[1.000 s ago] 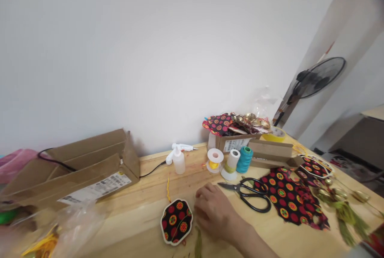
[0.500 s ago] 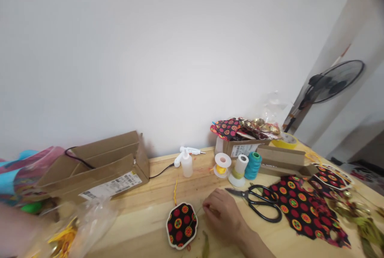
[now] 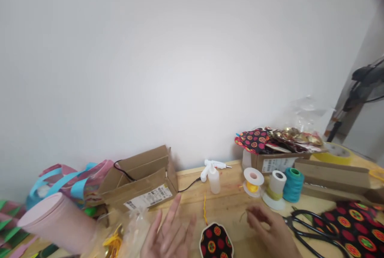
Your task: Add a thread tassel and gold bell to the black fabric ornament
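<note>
At six o'clock on the wooden table, a floral patch lies between the hands. The left hand, toward seven, has its fingers loosely spread; the right hand, toward five, pinches a thin strand, scissors at its three o'clock.

Black patterned fabric pouch with white rim between the hands cut off at bottom edge; thin strand at right hand's fingertips blurred.
</note>
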Motion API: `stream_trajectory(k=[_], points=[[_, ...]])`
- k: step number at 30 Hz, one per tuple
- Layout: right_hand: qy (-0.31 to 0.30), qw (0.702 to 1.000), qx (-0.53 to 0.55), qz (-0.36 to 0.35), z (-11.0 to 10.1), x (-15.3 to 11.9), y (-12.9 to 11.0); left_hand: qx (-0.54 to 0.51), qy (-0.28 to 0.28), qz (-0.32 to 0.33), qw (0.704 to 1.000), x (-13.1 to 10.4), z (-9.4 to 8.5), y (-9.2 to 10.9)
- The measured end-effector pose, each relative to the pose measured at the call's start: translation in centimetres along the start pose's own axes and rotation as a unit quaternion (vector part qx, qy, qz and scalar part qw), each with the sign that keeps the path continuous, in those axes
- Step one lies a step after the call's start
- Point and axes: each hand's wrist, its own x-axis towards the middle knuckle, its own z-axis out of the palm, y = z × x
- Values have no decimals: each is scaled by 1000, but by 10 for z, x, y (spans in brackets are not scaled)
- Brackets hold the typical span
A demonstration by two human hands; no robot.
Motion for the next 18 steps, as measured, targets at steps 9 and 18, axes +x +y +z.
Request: stream_trajectory(k=[9,18], points=[[-56,998,2,30,-5,25,-22,583,-135,193,778,20,-17,-65],[-111,986,-125,-8,27,14,-13,700,-94,180,685,30,-12,-81]])
